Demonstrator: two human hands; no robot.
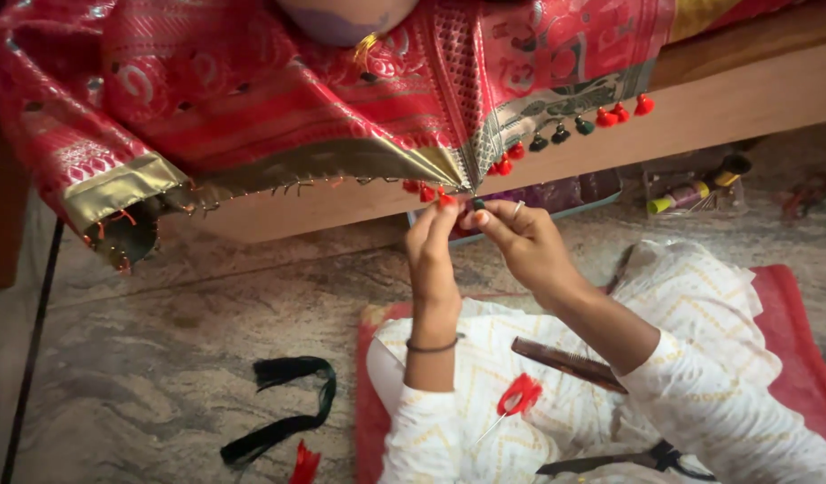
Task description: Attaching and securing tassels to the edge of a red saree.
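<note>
A red patterned cloth [251,90] with a gold border hangs off a wooden ledge [744,99]. Small red and green tassels [601,116] dot its edge. My left hand [431,242] pinches a red tassel at the cloth's lower corner. My right hand [520,237], a ring on one finger, pinches the same corner right beside it, fingertips nearly touching the left ones. A thin needle or thread cannot be made out. On my lap lie red-handled scissors [518,396], a brown comb [565,363] and black scissors [628,462].
A bundle of dark green threads [283,408] and a red thread tuft [305,464] lie on the stone floor. I sit on a red mat [798,358]. Thread spools and a clear box [691,193] rest under the ledge. A black cable [32,341] runs along the left.
</note>
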